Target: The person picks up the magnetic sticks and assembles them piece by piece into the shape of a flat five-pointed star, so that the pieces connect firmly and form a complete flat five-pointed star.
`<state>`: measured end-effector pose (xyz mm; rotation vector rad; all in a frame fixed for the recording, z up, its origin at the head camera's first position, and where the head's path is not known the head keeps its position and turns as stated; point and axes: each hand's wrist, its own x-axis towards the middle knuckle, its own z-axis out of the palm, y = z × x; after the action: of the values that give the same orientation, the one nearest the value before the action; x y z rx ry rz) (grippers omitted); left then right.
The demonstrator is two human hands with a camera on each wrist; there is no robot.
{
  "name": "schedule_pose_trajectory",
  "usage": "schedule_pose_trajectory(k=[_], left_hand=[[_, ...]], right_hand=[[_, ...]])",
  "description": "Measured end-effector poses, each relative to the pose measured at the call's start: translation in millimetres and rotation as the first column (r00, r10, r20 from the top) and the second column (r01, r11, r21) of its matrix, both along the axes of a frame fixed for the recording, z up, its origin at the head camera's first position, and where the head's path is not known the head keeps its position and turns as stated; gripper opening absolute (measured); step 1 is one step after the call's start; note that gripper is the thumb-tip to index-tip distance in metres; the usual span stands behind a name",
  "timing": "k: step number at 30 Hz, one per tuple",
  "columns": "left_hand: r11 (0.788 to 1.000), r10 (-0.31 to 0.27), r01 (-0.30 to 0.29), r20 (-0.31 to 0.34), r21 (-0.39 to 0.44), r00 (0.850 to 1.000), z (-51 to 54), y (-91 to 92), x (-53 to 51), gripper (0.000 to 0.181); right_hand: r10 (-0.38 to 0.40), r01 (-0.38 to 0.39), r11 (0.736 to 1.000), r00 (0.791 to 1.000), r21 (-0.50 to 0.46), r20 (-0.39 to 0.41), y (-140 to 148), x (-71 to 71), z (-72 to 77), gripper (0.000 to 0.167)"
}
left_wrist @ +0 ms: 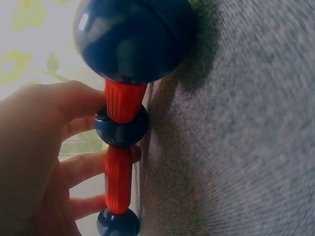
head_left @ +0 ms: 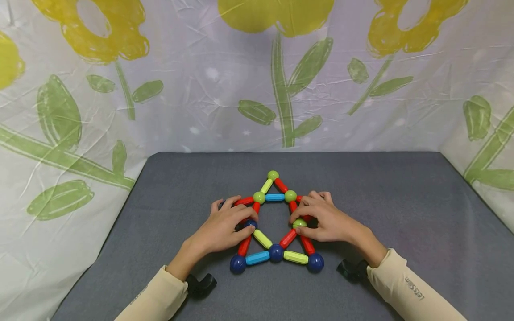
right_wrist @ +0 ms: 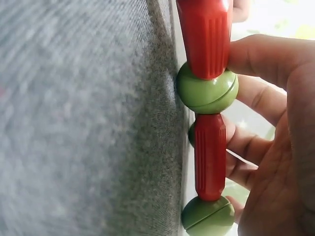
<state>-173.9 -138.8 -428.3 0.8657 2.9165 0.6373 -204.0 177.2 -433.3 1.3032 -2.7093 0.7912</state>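
Observation:
A flat star-like frame of coloured rods and balls, apparently a magnetic building set, lies on the table. My left hand (head_left: 222,228) pinches a blue ball (head_left: 251,224) at the frame's left side, thumb on the near side; red rods (left_wrist: 118,179) join that ball in the left wrist view. Opposite it, my right hand (head_left: 328,219) pinches a green ball (head_left: 299,224) between thumb and fingers. In the right wrist view, a red rod (right_wrist: 210,157) runs from this green ball to another green ball (right_wrist: 208,216). The hands partly cover the frame's outer side points.
Nearest me, the frame has blue balls at its lower corners (head_left: 238,264) and middle (head_left: 276,253). A green ball (head_left: 273,175) tops its far point. The grey table (head_left: 385,191) meets a flower-printed curtain (head_left: 192,89) behind and at both sides.

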Motion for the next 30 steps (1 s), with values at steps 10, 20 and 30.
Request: schedule_pose_trajectory(k=[10, 20, 30], left_hand=[[1.000, 0.000, 0.000, -0.001, -0.001, 1.000, 0.0, 0.5, 0.2, 0.009], [1.000, 0.005, -0.005, 0.019, -0.007, 1.000, 0.9, 1.8, 1.3, 0.011], [1.000, -0.014, 0.014, 0.011, 0.007, 1.000, 0.3, 2.6, 2.5, 0.016]], right_hand=[[-0.004, 0.003, 1.000, 0.999, 0.018, 0.033, 0.6, -0.9, 0.6, 0.014], [-0.012, 0.011, 1.000, 0.999, 0.026, 0.048, 2.2, -1.5, 0.4, 0.014], [-0.022, 0.021, 0.999, 0.999, 0.024, 0.038, 4.3, -2.2, 3.0, 0.014]])
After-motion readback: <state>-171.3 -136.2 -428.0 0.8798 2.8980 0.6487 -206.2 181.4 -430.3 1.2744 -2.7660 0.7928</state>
